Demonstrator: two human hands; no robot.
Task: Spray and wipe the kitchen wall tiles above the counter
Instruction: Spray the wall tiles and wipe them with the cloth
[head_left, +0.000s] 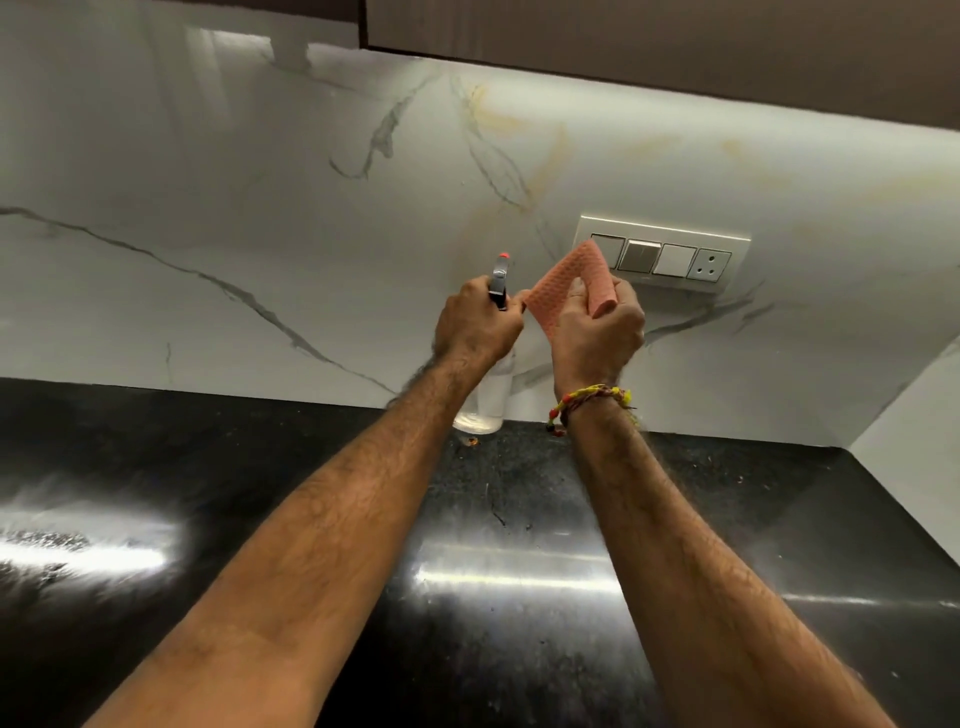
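White marble-look wall tiles (260, 208) with grey veins rise behind the black counter (493, 519). My left hand (475, 325) grips the neck of a clear spray bottle (485, 400) with an orange-tipped nozzle, held just above the counter near the wall. To its right, my right hand (597, 332) is closed on a folded pink waffle-textured cloth (571, 283), raised in front of the wall just left of the switch panel. A coloured thread band circles my right wrist.
A white switch and socket panel (675, 257) is mounted on the wall behind the cloth. Dark cabinets (675, 47) overhang the tiles. The wall turns a corner at the right (914, 405). Small crumbs lie on the glossy counter.
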